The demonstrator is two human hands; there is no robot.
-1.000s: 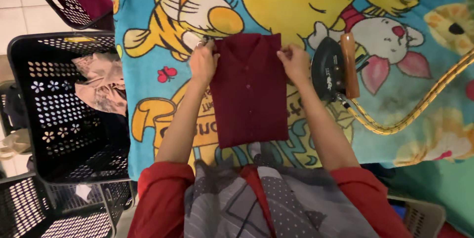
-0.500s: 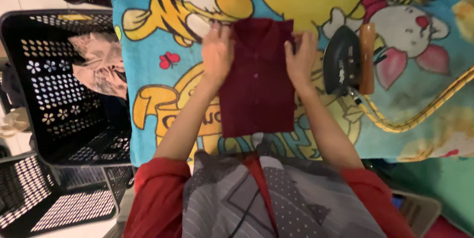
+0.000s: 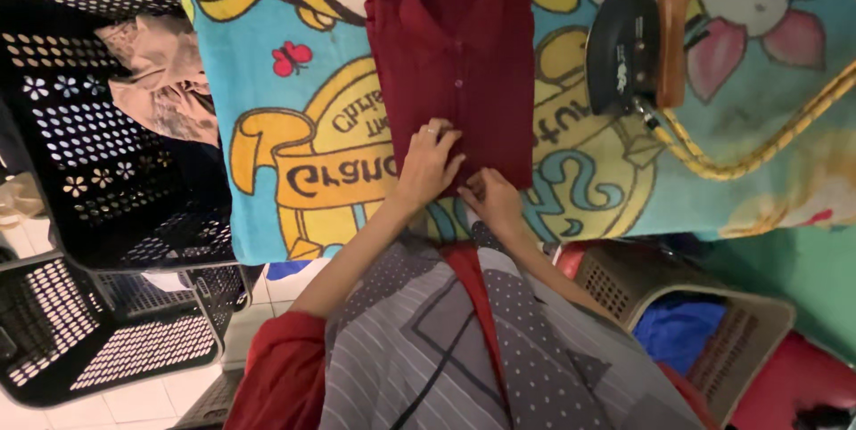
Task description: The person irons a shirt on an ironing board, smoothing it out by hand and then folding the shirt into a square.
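Note:
A folded dark red shirt (image 3: 459, 65) lies flat on a cartoon-print blanket (image 3: 294, 109), collar at the far end. My left hand (image 3: 430, 163) rests palm down on the shirt's near hem, fingers spread a little, with a ring on one finger. My right hand (image 3: 493, 200) pinches the same near edge just to the right, fingers curled on the cloth. A black iron (image 3: 629, 51) with a brown wooden handle lies on its side to the right of the shirt.
The iron's yellow braided cord (image 3: 758, 149) runs off to the right. A black perforated laundry basket (image 3: 107, 127) with beige clothes (image 3: 165, 82) stands at the left. Another black crate (image 3: 107, 341) sits lower left. A beige basket (image 3: 704, 314) with blue cloth is at lower right.
Both hands have come down from the shirt's collar end to its near hem. The view has shifted closer to the blanket.

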